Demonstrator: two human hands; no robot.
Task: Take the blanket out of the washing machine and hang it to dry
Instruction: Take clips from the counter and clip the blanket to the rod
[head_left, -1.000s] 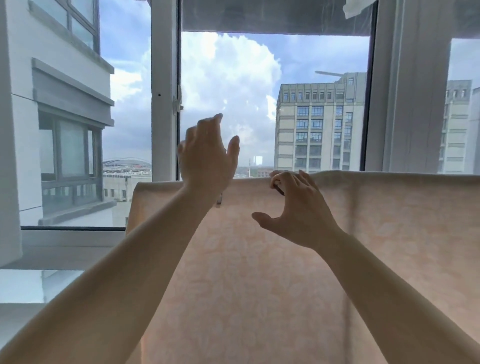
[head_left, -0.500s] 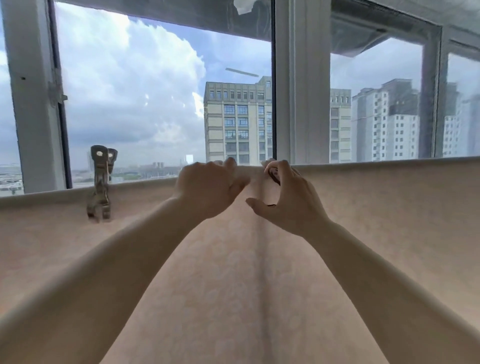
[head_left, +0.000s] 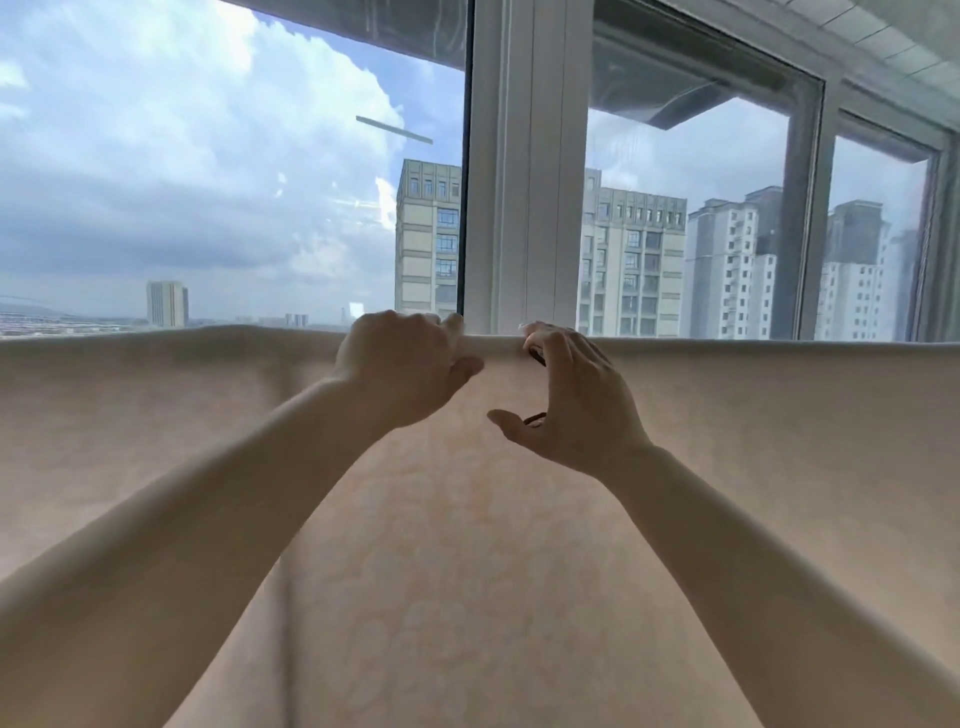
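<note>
A wide window (head_left: 234, 171) fills the upper half of the view, running from 9 o'clock across to 3 o'clock. A thick white frame post (head_left: 524, 166) stands upright at 12 o'clock and splits the glass. Toward 2 o'clock a darker grey post (head_left: 802, 218) divides the panes again. At 1 o'clock a strip of ceiling (head_left: 883, 36) shows above the glass. Outside, daylight is bright: heavy white and grey clouds (head_left: 182, 130) against blue sky spread from 10 to 11 o'clock. A beige tower block (head_left: 428, 234) rises just left of the white post, and pale high-rise buildings (head_left: 727, 270) stand from 1 to 2 o'clock. A small tower (head_left: 166, 304) sits far off at 9 o'clock.
</note>
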